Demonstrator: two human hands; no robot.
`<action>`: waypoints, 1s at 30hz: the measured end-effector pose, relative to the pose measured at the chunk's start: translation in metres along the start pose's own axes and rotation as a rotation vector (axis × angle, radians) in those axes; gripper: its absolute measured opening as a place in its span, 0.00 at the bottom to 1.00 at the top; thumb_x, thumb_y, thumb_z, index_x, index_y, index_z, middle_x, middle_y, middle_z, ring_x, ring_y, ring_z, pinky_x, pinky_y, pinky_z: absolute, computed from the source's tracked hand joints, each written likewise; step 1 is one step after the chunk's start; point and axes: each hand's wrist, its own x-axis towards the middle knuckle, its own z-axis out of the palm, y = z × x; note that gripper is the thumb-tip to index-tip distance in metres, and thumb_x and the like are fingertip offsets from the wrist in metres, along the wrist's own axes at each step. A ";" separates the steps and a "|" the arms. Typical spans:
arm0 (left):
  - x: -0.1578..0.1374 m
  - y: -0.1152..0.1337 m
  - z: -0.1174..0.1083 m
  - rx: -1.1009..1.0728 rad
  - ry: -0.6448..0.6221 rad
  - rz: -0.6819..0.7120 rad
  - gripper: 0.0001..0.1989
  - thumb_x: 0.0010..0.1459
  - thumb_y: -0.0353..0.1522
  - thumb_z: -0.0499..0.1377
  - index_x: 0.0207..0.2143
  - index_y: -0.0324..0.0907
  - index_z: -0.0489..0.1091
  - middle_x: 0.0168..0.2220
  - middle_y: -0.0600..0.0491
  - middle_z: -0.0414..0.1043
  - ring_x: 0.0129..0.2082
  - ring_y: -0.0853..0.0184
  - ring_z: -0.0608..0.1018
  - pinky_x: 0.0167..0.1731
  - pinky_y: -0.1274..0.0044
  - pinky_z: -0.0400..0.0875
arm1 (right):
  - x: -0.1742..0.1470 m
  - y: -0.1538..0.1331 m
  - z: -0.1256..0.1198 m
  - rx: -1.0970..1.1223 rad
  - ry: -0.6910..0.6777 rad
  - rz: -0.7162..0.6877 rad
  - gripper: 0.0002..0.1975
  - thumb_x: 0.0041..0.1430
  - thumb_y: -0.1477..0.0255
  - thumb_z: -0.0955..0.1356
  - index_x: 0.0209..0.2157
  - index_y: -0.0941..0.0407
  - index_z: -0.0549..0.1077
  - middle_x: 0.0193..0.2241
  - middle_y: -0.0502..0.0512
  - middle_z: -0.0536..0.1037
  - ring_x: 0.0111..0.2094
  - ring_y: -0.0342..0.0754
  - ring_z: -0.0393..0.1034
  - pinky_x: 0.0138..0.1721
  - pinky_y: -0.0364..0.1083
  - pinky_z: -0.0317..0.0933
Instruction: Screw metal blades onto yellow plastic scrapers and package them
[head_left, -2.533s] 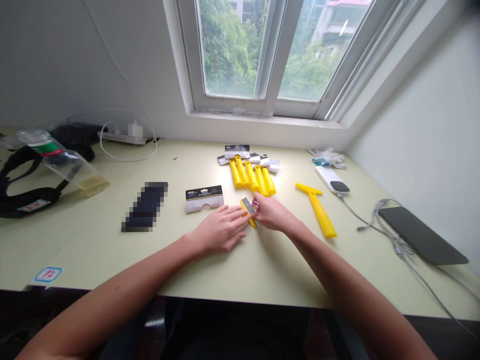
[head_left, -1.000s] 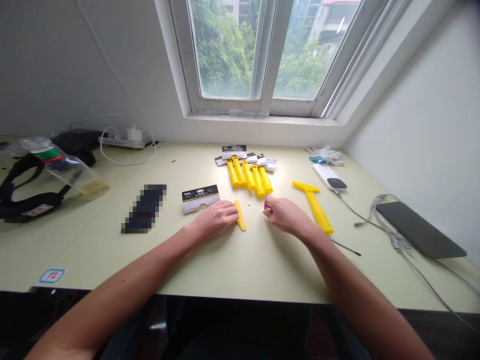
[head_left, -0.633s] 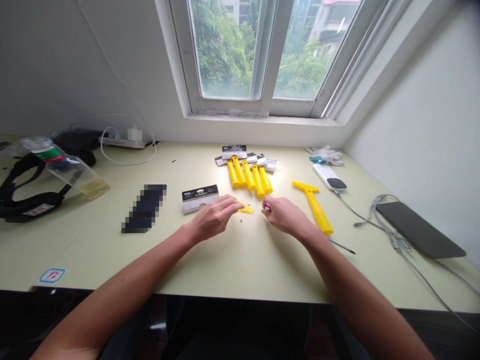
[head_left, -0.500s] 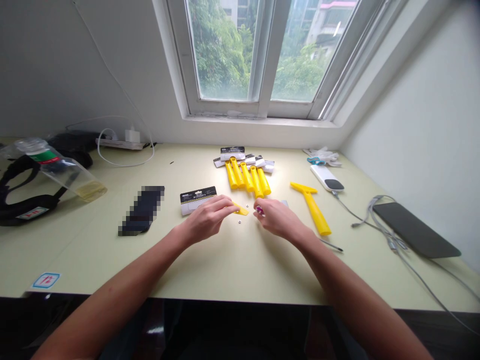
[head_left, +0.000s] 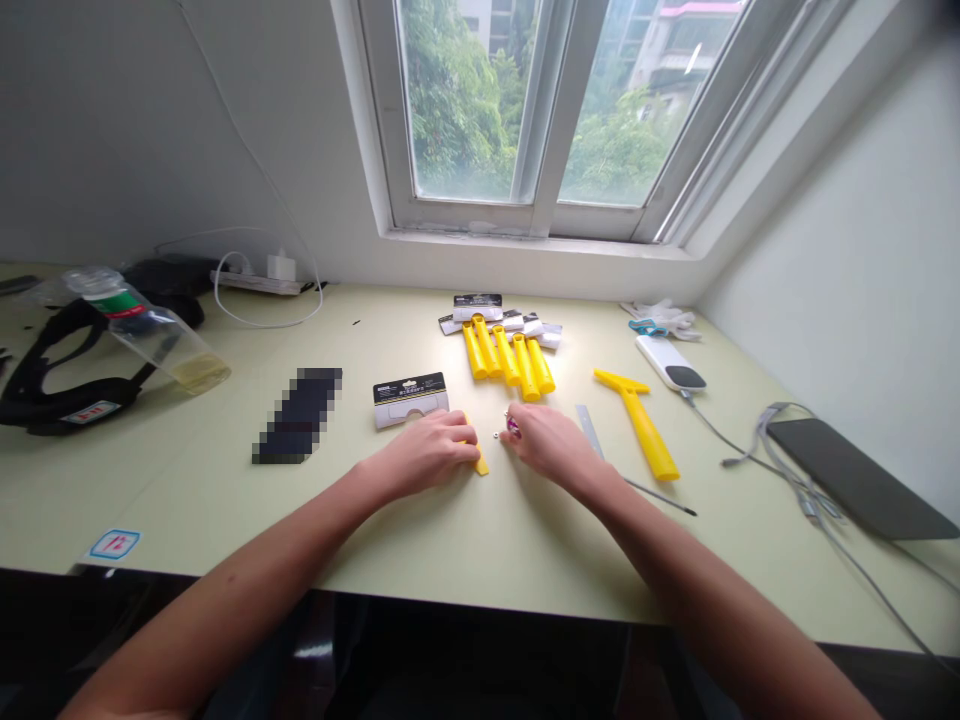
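Head view: yellow strip (head_left: 481, 466) lay beneath left hand (head_left: 436, 450)

Left fingers gripped the strip on the bench (head_left: 450, 560), its near end showing. Right hand (head_left: 546, 440) had its fingers closed on a purple tool (head_left: 514, 427), with 2 metal bits (head_left: 496, 436) just beside. Right of this hand lay a blade (head_left: 589, 430), then a yellow scraper (head_left: 646, 430). Farther back lay 5 yellow handles (head_left: 508, 358).

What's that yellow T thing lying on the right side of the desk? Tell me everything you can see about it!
The yellow T-shaped tool is bright yellow and looks like plastic. It has a thin crossbar at the far end and a long, thicker handle slanting nearer and to the right. It lies on the desk, apart from the right hand, and no hand touches it. Its underside is hidden.
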 end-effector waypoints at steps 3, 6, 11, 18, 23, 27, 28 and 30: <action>0.002 -0.004 0.012 0.025 0.041 -0.015 0.12 0.64 0.24 0.51 0.36 0.42 0.73 0.35 0.50 0.74 0.36 0.66 0.71 0.36 0.75 0.66 | -0.002 0.007 -0.004 -0.001 0.023 -0.001 0.09 0.64 0.68 0.62 0.34 0.57 0.69 0.36 0.59 0.77 0.37 0.49 0.71 0.31 0.44 0.52; 0.005 -0.009 0.019 0.038 0.090 -0.021 0.12 0.65 0.25 0.50 0.35 0.42 0.73 0.35 0.49 0.73 0.37 0.65 0.73 0.38 0.74 0.69 | -0.004 0.010 -0.005 0.011 0.031 -0.021 0.09 0.64 0.70 0.60 0.35 0.57 0.70 0.38 0.59 0.76 0.40 0.49 0.70 0.35 0.44 0.54; 0.008 -0.012 0.018 0.002 0.138 -0.031 0.12 0.64 0.24 0.50 0.37 0.40 0.73 0.39 0.47 0.74 0.45 0.63 0.74 0.45 0.71 0.71 | -0.005 0.006 -0.004 0.040 0.005 -0.098 0.06 0.61 0.75 0.61 0.36 0.57 0.70 0.40 0.57 0.75 0.39 0.47 0.70 0.35 0.43 0.55; 0.006 -0.006 0.017 -0.012 0.134 -0.068 0.12 0.65 0.28 0.50 0.41 0.40 0.74 0.41 0.47 0.74 0.46 0.62 0.74 0.45 0.71 0.72 | -0.013 0.006 -0.001 0.085 -0.022 -0.207 0.14 0.57 0.79 0.63 0.44 0.55 0.72 0.44 0.57 0.75 0.44 0.47 0.71 0.42 0.42 0.58; 0.004 -0.002 0.014 0.022 0.098 -0.122 0.13 0.66 0.30 0.50 0.40 0.41 0.75 0.40 0.48 0.74 0.45 0.61 0.74 0.39 0.72 0.72 | -0.017 0.006 0.000 0.131 -0.006 -0.272 0.18 0.57 0.79 0.63 0.48 0.54 0.73 0.48 0.58 0.75 0.46 0.48 0.71 0.46 0.43 0.60; 0.003 0.000 0.010 0.017 0.069 -0.142 0.13 0.66 0.31 0.50 0.41 0.42 0.75 0.40 0.47 0.73 0.44 0.62 0.74 0.40 0.71 0.72 | -0.019 0.008 -0.004 0.151 0.013 -0.319 0.17 0.59 0.77 0.62 0.48 0.53 0.73 0.52 0.56 0.73 0.47 0.48 0.71 0.48 0.44 0.62; 0.002 0.000 0.009 0.013 0.066 -0.141 0.12 0.66 0.30 0.50 0.41 0.42 0.75 0.40 0.47 0.73 0.44 0.62 0.74 0.42 0.71 0.72 | -0.019 0.009 -0.005 0.155 0.000 -0.337 0.17 0.59 0.77 0.62 0.47 0.53 0.73 0.52 0.56 0.73 0.46 0.48 0.71 0.47 0.44 0.62; 0.002 0.001 0.007 0.006 0.056 -0.138 0.12 0.65 0.30 0.51 0.41 0.41 0.74 0.40 0.47 0.73 0.45 0.62 0.74 0.43 0.70 0.72 | -0.020 0.010 -0.005 0.150 -0.029 -0.362 0.15 0.58 0.77 0.63 0.44 0.53 0.74 0.52 0.55 0.72 0.46 0.48 0.72 0.46 0.44 0.63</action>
